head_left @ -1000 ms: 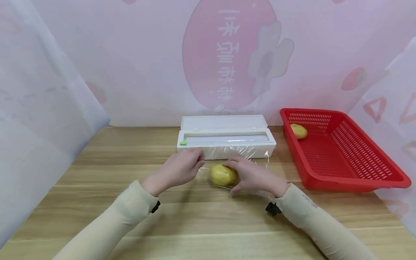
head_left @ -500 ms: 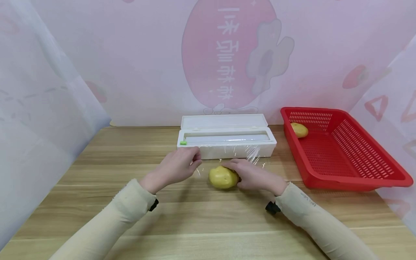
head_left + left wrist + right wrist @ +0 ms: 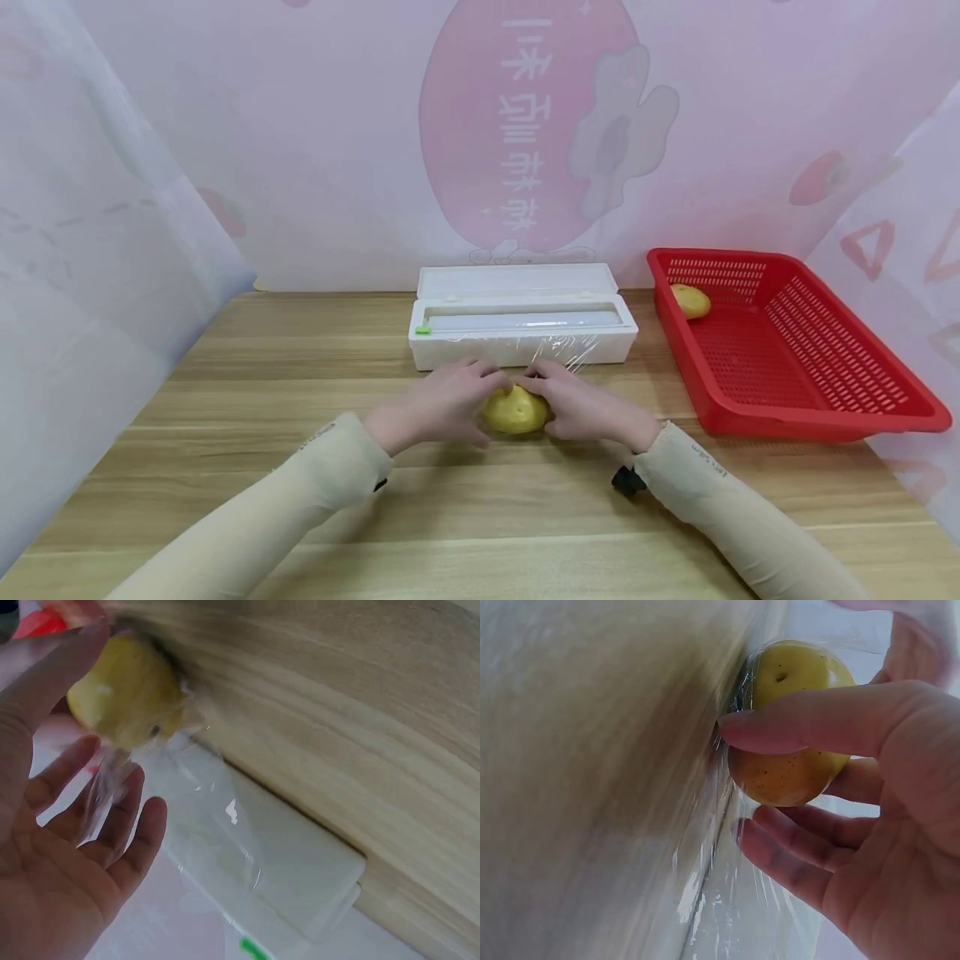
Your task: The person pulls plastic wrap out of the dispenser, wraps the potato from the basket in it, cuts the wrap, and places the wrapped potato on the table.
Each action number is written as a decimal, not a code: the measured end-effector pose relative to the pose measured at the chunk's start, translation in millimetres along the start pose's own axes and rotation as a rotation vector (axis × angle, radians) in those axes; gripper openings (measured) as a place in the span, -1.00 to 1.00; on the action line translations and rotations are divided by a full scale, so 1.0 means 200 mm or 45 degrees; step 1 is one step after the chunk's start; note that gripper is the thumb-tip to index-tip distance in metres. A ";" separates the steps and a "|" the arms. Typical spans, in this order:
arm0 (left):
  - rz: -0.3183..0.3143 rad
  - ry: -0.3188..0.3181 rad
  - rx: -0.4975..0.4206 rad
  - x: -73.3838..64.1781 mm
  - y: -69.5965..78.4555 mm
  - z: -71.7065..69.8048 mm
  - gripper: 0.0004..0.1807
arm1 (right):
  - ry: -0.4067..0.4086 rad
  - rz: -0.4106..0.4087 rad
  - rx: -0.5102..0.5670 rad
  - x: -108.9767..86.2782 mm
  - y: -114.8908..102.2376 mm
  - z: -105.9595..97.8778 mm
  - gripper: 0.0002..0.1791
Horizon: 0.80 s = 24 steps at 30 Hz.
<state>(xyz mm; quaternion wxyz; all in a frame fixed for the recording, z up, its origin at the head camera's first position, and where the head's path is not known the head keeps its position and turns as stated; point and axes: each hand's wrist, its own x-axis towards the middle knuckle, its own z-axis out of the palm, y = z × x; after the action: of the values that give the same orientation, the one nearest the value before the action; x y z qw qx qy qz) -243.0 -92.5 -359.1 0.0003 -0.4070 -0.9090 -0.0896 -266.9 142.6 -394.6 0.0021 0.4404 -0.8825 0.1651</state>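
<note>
A yellow potato [image 3: 517,411] with clear cling film around it lies on the table between both hands. My right hand [image 3: 588,407] grips it from the right; in the right wrist view its thumb crosses the potato [image 3: 787,776] and the fingers curl behind. My left hand [image 3: 447,406] is at the potato's left side, fingers spread and loosely bent. Beside those fingers, the left wrist view shows thin cling film [image 3: 214,795] running from the potato over the white box. Behind the hands stands the white cling film box [image 3: 615,346], lid up, its roll [image 3: 517,322] inside.
On the right stands a red plastic basket [image 3: 810,421] with one potato [image 3: 691,302] in its far left corner. A green slider [image 3: 423,330] sits at the box's left end. A printed pink-and-white wall [image 3: 322,167] closes off the back of the wooden table [image 3: 300,350].
My left hand has moved right from beside the box front to the potato, and its closed fingers have spread. The potato has shifted slightly while my right hand stayed around it.
</note>
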 end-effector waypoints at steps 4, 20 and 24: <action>0.041 0.021 0.081 0.04 0.00 0.04 -0.11 | 0.003 -0.003 0.006 0.00 0.01 0.00 -0.21; 0.148 0.098 0.057 0.07 -0.04 0.07 -0.37 | -0.035 0.072 0.152 -0.01 0.04 -0.03 -0.31; 0.164 0.087 0.037 0.07 -0.06 0.07 -0.36 | -0.042 0.080 0.174 -0.01 0.04 -0.04 -0.35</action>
<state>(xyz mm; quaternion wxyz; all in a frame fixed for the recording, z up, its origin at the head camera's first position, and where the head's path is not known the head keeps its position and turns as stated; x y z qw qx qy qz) -259.3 -87.9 -374.0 0.0431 -0.4614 -0.8815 -0.0902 -273.1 150.6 -390.0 -0.0476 0.4143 -0.8824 0.2177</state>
